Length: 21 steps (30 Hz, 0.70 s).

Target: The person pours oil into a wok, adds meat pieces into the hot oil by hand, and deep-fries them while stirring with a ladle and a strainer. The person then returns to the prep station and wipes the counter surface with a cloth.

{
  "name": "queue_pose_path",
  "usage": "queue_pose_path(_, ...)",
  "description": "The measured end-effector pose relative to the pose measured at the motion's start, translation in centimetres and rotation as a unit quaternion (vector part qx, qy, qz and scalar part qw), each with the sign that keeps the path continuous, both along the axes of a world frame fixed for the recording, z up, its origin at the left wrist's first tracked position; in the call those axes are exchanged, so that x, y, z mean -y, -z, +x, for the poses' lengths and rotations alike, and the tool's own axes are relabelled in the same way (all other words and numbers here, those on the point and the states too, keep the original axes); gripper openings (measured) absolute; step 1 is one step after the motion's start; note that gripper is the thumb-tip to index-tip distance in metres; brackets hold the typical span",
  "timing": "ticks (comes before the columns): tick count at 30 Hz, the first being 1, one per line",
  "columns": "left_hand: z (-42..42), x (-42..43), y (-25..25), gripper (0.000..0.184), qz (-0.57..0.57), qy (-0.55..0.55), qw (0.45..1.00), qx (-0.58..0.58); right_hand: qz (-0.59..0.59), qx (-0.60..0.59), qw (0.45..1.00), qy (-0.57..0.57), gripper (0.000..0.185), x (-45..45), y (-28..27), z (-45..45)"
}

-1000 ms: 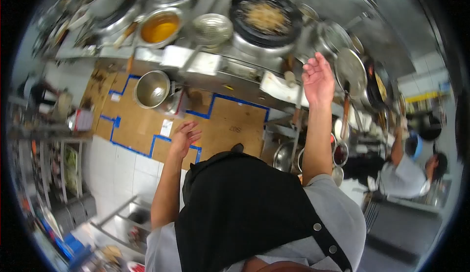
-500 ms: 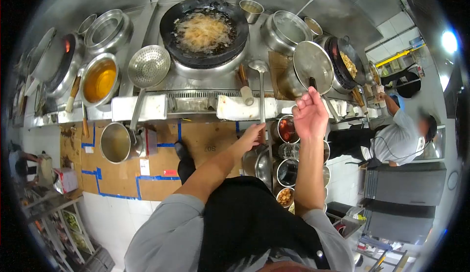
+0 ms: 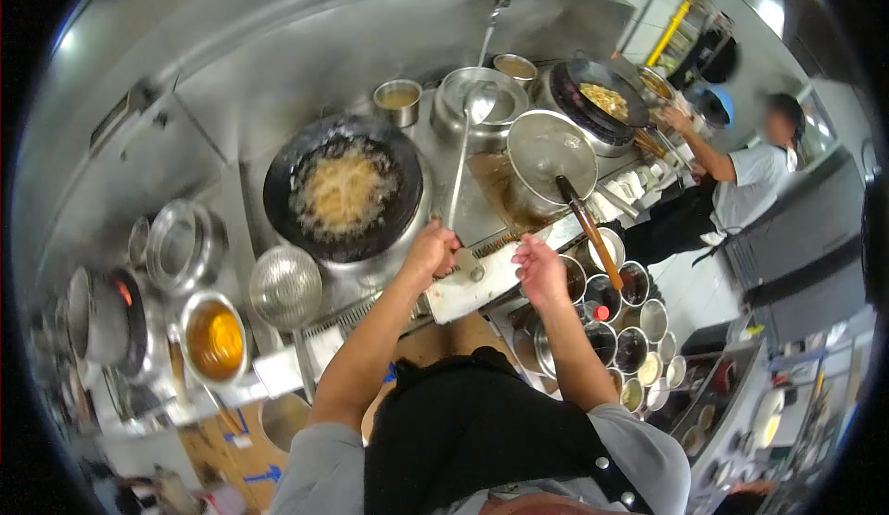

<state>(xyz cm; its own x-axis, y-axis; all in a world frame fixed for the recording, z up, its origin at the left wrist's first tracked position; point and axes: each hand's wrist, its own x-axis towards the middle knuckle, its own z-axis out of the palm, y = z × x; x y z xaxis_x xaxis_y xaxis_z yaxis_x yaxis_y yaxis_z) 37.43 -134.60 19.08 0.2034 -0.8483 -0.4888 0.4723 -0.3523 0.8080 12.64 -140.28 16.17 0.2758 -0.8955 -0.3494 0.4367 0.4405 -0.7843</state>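
Observation:
My left hand (image 3: 432,251) is closed around the handle of a long metal ladle (image 3: 459,172), whose bowl (image 3: 481,100) reaches over a lidded metal pot at the back. Beside that hand, a short wooden-handled tool (image 3: 470,265) lies near a white cloth (image 3: 477,295). To the right, my right hand (image 3: 542,274) is held above the cloth's end, fingers loosely bent and apart, with nothing visible in it. A black wok (image 3: 282,186) with food frying in bubbling oil stands left of the ladle. Right of the ladle, a round mesh strainer (image 3: 553,156) rests on a pot.
A perforated skimmer (image 3: 286,285) and a bowl of orange liquid (image 3: 214,337) are at the left. Several metal containers (image 3: 632,350) stand at the lower right. Beyond them, a co-worker (image 3: 755,182) works near another wok (image 3: 607,94).
My left hand, empty at first, has taken the ladle and brought it over the stove. My right hand has come down beside the strainer's handle. The view has turned.

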Motion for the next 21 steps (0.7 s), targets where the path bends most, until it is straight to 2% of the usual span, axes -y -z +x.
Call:
queue_pose_path(3,2.3,5.8,-0.9,0.024,-0.044,0.081,0.975,0.204,0.006,-0.073,0.997,-0.033,0.016,2.2,4.5,2.2)
queue_pose_path(4,2.4,8.2,-0.7,0.031,-0.039,0.076,0.957,0.276,0.007,-0.095,0.995,-0.042,0.017,3.2,5.4,2.9)
queue_pose_path(6,4.6,16.4,5.7,0.027,-0.077,0.058,0.892,0.441,-0.003,-0.128,0.99,-0.059,0.02,6.1,7.0,4.7)
queue_pose_path(8,4.6,20.0,4.4,0.026,-0.105,0.069,0.811,0.572,-0.023,-0.155,0.984,-0.08,0.023,8.6,8.7,6.2)
queue_pose_path(11,3.1,24.5,3.0,0.033,-0.027,0.068,0.792,0.606,-0.057,-0.2,0.974,-0.091,0.026,12.8,9.9,8.6)
queue_pose_path(12,3.2,26.2,4.4,0.031,-0.032,0.064,0.784,0.616,-0.043,-0.222,0.97,-0.094,0.027,14.0,9.5,9.0)
queue_pose_path(14,3.3,30.2,8.3,0.027,-0.044,0.05,0.772,0.632,-0.085,-0.226,0.967,-0.085,0.027,17.1,13.2,10.1)
queue_pose_path(16,2.4,31.9,7.9,0.019,0.011,0.042,0.917,0.396,-0.091,-0.254,0.959,-0.092,0.027,19.6,13.4,11.1)
queue_pose_path(17,2.2,32.4,7.9,0.018,0.041,0.033,0.963,0.266,-0.083,-0.266,0.956,-0.093,0.027,20.7,13.6,11.6)
queue_pose_path(19,2.5,32.8,8.5,0.016,0.02,0.02,0.994,0.103,-0.069,-0.287,0.951,-0.096,0.027,22.6,14.0,12.9)
queue_pose_path(21,3.1,32.3,8.4,0.017,0.019,-0.009,0.999,-0.047,-0.026,-0.278,0.956,-0.092,0.026,25.2,15.4,14.4)
